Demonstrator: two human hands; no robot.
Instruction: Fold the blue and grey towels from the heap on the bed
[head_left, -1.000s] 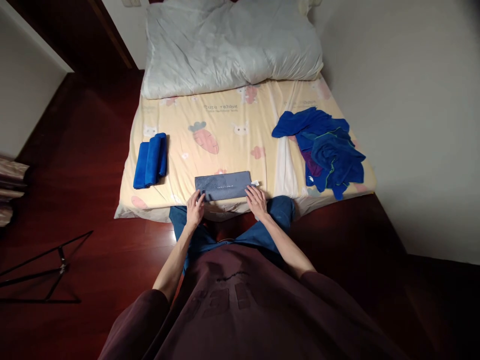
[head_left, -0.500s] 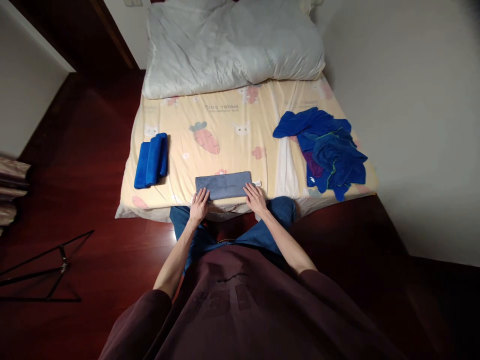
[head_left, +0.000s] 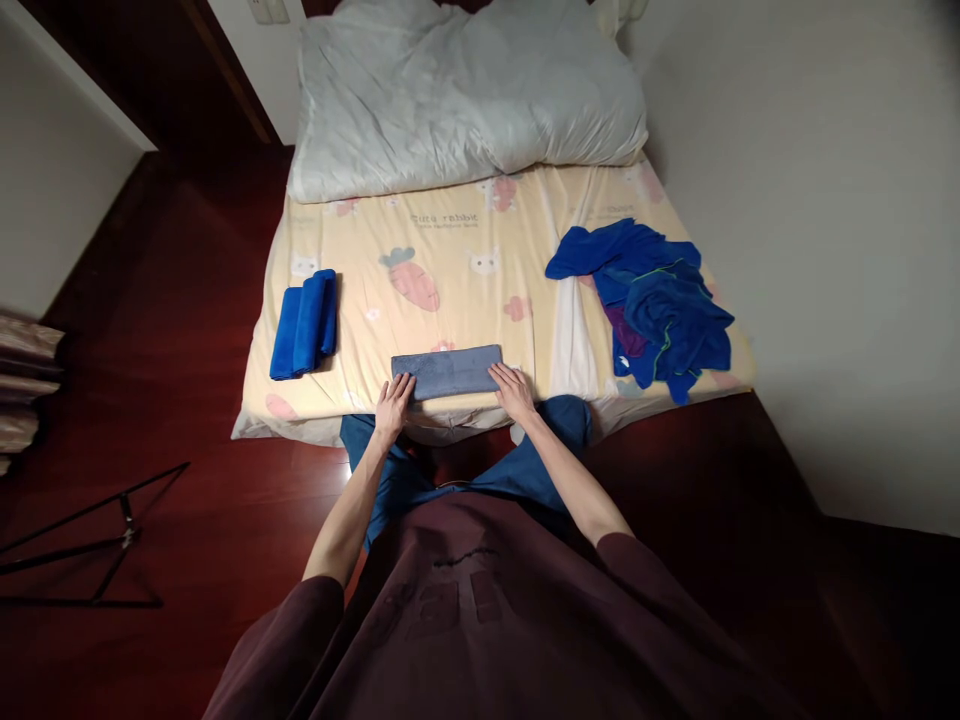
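A grey-blue cloth (head_left: pixel 448 372), folded into a long flat strip, lies near the front edge of the bed (head_left: pixel 360 340). My left hand (head_left: pixel 394 405) rests at the strip's left end, its fingers spread over the lower corner. At the right end, my right hand (head_left: pixel 513 390) lies with its fingers out flat on the cloth's edge. Neither hand is closed round anything. To the left are several blue folded cloths (head_left: pixel 304 325) side by side. A loose heap of blue cloths (head_left: pixel 660 300), with a purple piece showing, lies on the right.
A thick pale quilt (head_left: pixel 465 95) lies folded across the far part of the bed. Black tripod legs (head_left: pixel 124 535) stand on the floor at the lower left. Striped fabric (head_left: pixel 26 370) hangs at the left edge, and a wall (head_left: pixel 817 220) borders the bed's right side.
My left hand has shifted slightly left on the strip. The white tag that stuck out beside my right hand no longer shows. The strip stays in place.
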